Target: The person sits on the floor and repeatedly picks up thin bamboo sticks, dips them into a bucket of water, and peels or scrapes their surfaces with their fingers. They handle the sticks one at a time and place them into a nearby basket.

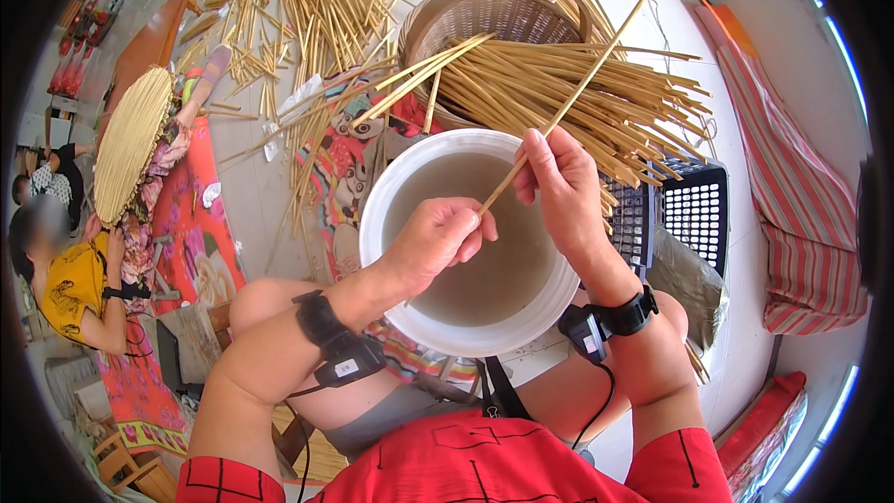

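A long thin straw-coloured stalk runs diagonally from between my hands up to the far right. My left hand pinches its lower end, and my right hand grips it a little higher up. Both hands are above a white bucket of cloudy greyish water, which stands between my knees. Beyond the bucket, a thick heap of similar stalks lies across a wicker basket with a hooped handle.
A black plastic crate stands right of the bucket. Bundles of stalks cover the far floor. At left, a person in yellow sits with a woven oval mat. Striped cloth hangs at right.
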{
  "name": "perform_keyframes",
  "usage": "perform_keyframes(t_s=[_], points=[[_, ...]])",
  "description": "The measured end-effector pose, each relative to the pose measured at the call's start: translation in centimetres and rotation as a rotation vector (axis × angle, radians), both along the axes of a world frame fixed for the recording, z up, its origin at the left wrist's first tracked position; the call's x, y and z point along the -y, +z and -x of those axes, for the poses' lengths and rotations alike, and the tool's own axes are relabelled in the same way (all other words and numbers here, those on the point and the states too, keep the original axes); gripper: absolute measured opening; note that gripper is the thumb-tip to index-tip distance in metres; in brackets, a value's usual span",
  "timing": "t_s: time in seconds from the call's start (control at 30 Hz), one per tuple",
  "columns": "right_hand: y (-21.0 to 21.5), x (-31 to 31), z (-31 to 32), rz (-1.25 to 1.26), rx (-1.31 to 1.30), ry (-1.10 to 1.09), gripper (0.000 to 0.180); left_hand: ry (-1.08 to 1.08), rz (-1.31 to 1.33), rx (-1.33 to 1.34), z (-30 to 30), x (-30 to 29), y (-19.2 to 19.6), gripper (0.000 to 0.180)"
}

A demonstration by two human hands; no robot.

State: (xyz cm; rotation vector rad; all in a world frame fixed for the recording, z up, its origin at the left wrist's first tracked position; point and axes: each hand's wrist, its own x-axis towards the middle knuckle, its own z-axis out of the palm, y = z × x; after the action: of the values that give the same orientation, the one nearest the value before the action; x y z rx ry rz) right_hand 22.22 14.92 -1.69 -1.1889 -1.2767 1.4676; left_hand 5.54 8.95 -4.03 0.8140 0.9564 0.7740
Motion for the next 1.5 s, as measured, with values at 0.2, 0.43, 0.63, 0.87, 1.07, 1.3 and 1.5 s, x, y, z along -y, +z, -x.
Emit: perform_keyframes(t_s=[0.2, 0.43, 0.63, 0.87, 1.07, 1.3, 1.5], points=[[0.1, 0.1, 0.0, 0.026, 0.002, 0.011, 0.027, -0.019, -0.021, 0.002, 0.2, 0.0, -0.3, 0.026], [0.2, 0.4, 0.3, 0.032, 0.011, 0.069, 0.027, -0.004, -0.087, 0.024, 0.0, -0.4, 0.6, 0.024], [-0.3, 1.0, 0.6, -0.045, 0.016, 0.116, 0.024, 0.027, -0.094, 0.007, 0.3, -0.4, -0.6, 0.022], [-0.2, 1.1, 0.9, 0.020, 0.040, 0.087, 0.024, 0.032, -0.083, 0.015, 0.2, -0.3, -0.7, 0.021], [0.1, 0.8, 0.5, 0.029, 0.028, 0.061, 0.025, -0.023, -0.016, 0.096, 0.4, -0.7, 0.4, 0.027], [-0.2, 0.8, 0.5, -0.005, 0.027, 0.096, 0.024, -0.017, -0.021, 0.090, 0.3, -0.5, -0.4, 0.027], [-0.1, 0.6, 0.6, 0.004, 0.063, 0.071, 0.026, -0.074, 0.039, 0.166, 0.8, -1.0, -0.5, 0.024]])
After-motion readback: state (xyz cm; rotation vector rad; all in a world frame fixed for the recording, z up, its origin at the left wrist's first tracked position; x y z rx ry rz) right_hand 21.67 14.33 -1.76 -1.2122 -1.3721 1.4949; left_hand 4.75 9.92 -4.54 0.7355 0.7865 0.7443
